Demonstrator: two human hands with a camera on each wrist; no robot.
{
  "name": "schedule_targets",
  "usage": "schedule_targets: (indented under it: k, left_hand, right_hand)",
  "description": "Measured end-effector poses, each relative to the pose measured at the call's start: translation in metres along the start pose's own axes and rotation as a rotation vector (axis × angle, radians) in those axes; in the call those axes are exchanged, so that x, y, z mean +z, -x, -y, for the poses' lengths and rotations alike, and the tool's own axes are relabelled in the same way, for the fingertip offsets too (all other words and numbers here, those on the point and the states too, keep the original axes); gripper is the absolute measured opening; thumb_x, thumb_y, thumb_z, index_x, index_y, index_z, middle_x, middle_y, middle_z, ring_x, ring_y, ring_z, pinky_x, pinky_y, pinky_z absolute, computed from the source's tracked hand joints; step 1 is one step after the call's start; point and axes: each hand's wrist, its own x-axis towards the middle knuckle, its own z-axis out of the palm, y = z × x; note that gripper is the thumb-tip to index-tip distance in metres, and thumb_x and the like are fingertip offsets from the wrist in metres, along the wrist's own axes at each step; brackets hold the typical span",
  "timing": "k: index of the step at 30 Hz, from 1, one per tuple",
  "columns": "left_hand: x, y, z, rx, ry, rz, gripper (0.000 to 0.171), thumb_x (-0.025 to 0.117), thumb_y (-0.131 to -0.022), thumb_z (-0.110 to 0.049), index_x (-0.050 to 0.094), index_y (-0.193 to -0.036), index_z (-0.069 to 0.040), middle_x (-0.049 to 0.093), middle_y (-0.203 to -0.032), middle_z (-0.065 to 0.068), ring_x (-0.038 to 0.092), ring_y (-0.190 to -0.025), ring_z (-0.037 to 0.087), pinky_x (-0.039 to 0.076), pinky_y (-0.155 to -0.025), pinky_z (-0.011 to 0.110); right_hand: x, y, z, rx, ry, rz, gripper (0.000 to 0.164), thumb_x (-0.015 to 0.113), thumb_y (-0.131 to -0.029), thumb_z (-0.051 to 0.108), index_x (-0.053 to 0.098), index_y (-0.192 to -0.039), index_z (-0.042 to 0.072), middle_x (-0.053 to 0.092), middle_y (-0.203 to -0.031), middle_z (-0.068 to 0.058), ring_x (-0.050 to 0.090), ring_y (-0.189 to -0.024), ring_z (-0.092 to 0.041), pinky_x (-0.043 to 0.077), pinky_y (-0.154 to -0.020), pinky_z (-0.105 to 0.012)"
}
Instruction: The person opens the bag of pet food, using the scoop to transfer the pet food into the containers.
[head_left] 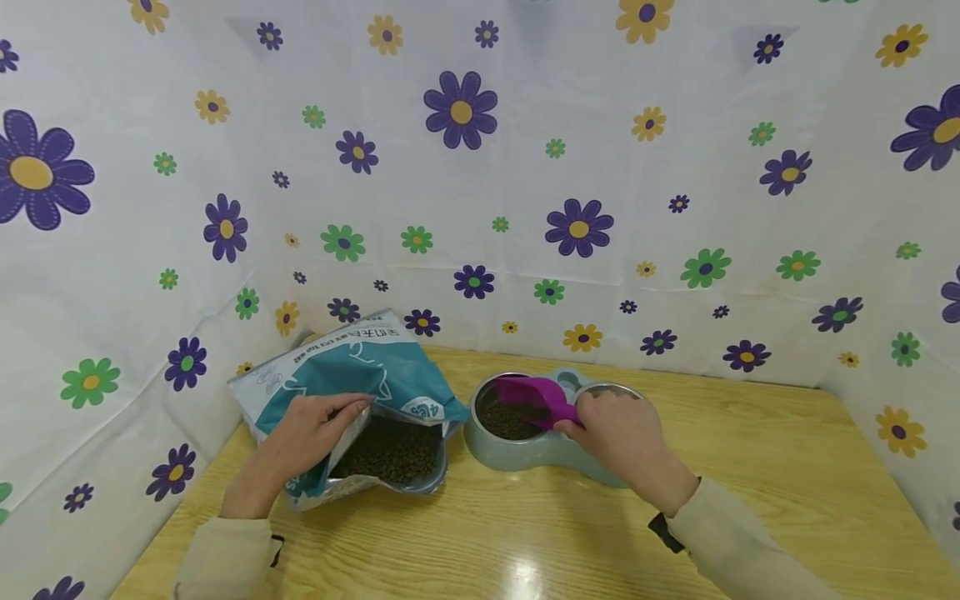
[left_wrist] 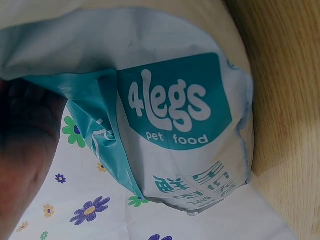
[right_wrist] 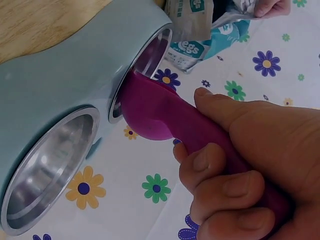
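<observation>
The right hand (head_left: 618, 437) has its grip closed round the handle of the scoop (head_left: 553, 402), fingers curled beneath it and the thumb lying along the top. The scoop's magenta head reaches over the near rim of the left bowl (head_left: 510, 440) and into its mouth. Kibble (head_left: 504, 422) lies in that bowl; whether the scoop touches it, I cannot tell.

The left hand (head_left: 315, 433) has its grip pinching the edge of the bag (head_left: 412, 375) at the opening, thumb and index finger together; in the left wrist view its fingers are mostly in shadow under the fold. The bag, teal and white, leans with its mouth toward the person, and brown kibble shows inside. Its side reads "4Legs pet food", with more lettering below.

The left bowl sits in a pale blue-green feeder (head_left: 513, 456), just beside the bag's right corner. The right bowl (right_wrist: 50, 172) sits in the same feeder, partly behind the right hand in the head view; from the right wrist its shiny metal inside shows.

Bag and feeder stand on the wood-grain table (head_left: 480, 533). Both arms wear beige sleeves (head_left: 225, 554). A white cloth (head_left: 525, 183) printed with purple, yellow and green flowers hangs behind and at both sides.
</observation>
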Motion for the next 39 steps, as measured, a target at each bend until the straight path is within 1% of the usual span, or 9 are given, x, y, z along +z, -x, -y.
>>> schedule_targets:
  k: [7, 12, 17, 20, 23, 28, 33, 35, 39]
  left_hand:
    - [0.0, 0.001, -0.002, 0.005, 0.009, -0.004, 0.028, 0.056, -0.107, -0.017, 0.074, -0.125, -0.006, 0.038, -0.055, -0.012, 0.022, -0.045, -0.001, 0.029, -0.049, 0.022]
    - [-0.001, 0.0, -0.002, 0.012, 0.006, -0.014, 0.028, 0.056, -0.107, -0.016, 0.075, -0.125, -0.006, 0.037, -0.055, -0.013, 0.023, -0.045, -0.001, 0.028, -0.049, 0.021]
    - [-0.001, 0.001, -0.003, 0.024, 0.012, -0.024, 0.028, 0.056, -0.106, -0.018, 0.075, -0.125, -0.007, 0.041, -0.056, -0.012, 0.025, -0.045, -0.001, 0.029, -0.049, 0.022]
    - [-0.001, 0.002, -0.004, 0.024, 0.015, -0.024, 0.028, 0.056, -0.106, -0.018, 0.075, -0.125, -0.007, 0.044, -0.057, -0.011, 0.026, -0.046, -0.001, 0.029, -0.05, 0.022]
    - [-0.001, 0.002, -0.005, 0.018, 0.016, -0.021, 0.028, 0.056, -0.106, -0.019, 0.075, -0.125, -0.008, 0.047, -0.058, -0.01, 0.027, -0.046, -0.001, 0.029, -0.05, 0.022]
    - [-0.001, 0.002, -0.005, 0.012, 0.014, -0.018, 0.029, 0.056, -0.107, -0.019, 0.074, -0.125, -0.008, 0.051, -0.06, -0.01, 0.028, -0.048, -0.001, 0.03, -0.05, 0.023]
    - [-0.001, 0.001, -0.004, 0.01, 0.014, -0.017, 0.029, 0.056, -0.107, -0.019, 0.075, -0.125, -0.007, 0.048, -0.058, -0.011, 0.026, -0.046, -0.001, 0.03, -0.049, 0.023]
    - [0.0, 0.001, -0.004, 0.006, 0.015, -0.014, 0.029, 0.056, -0.107, -0.019, 0.075, -0.125, -0.007, 0.046, -0.057, -0.011, 0.025, -0.045, -0.001, 0.03, -0.049, 0.023]
    - [0.0, 0.0, -0.003, 0.001, 0.014, -0.015, 0.028, 0.056, -0.107, -0.019, 0.075, -0.125, -0.007, 0.045, -0.057, -0.011, 0.025, -0.046, -0.001, 0.03, -0.049, 0.022]
  right_hand:
    - [0.005, 0.002, -0.001, 0.006, 0.043, -0.036, 0.054, 0.082, -0.086, 0.042, 0.042, -0.063, 0.014, 0.032, -0.056, 0.006, 0.033, -0.048, -0.009, 0.02, -0.044, -0.023]
    - [0.009, 0.005, -0.002, -0.016, 0.113, -0.105, 0.054, 0.081, -0.087, 0.042, 0.041, -0.064, 0.013, 0.03, -0.056, 0.006, 0.033, -0.046, -0.009, 0.021, -0.042, -0.023]
    - [0.012, 0.008, -0.003, -0.037, 0.176, -0.164, 0.057, 0.08, -0.088, 0.042, 0.038, -0.064, 0.013, 0.025, -0.056, 0.006, 0.029, -0.045, -0.009, 0.02, -0.042, -0.024]
    - [0.012, 0.01, -0.003, -0.036, 0.18, -0.174, 0.057, 0.08, -0.088, 0.043, 0.037, -0.065, 0.014, 0.024, -0.056, 0.007, 0.027, -0.045, -0.008, 0.019, -0.042, -0.024]
    - [0.012, 0.011, -0.003, -0.017, 0.149, -0.169, 0.055, 0.08, -0.088, 0.043, 0.039, -0.065, 0.014, 0.027, -0.055, 0.007, 0.028, -0.045, -0.008, 0.019, -0.042, -0.023]
    - [0.011, 0.014, -0.009, 0.063, 0.017, -0.116, 0.052, 0.078, -0.09, 0.042, 0.043, -0.064, 0.015, 0.033, -0.053, 0.006, 0.031, -0.044, -0.009, 0.019, -0.043, -0.023]
    - [0.011, 0.016, -0.022, 0.206, -0.268, 0.058, 0.048, 0.072, -0.095, 0.044, 0.047, -0.066, 0.015, 0.037, -0.055, 0.006, 0.034, -0.048, -0.01, 0.023, -0.046, -0.023]
    - [0.01, 0.016, -0.027, 0.256, -0.384, 0.128, 0.044, 0.069, -0.096, 0.044, 0.052, -0.069, 0.013, 0.039, -0.057, 0.005, 0.036, -0.051, -0.011, 0.025, -0.048, -0.024]
    - [0.006, 0.019, -0.035, 0.285, -0.558, 0.228, 0.043, 0.066, -0.098, 0.046, 0.061, -0.075, 0.011, 0.044, -0.06, 0.003, 0.038, -0.055, -0.012, 0.03, -0.051, -0.024]
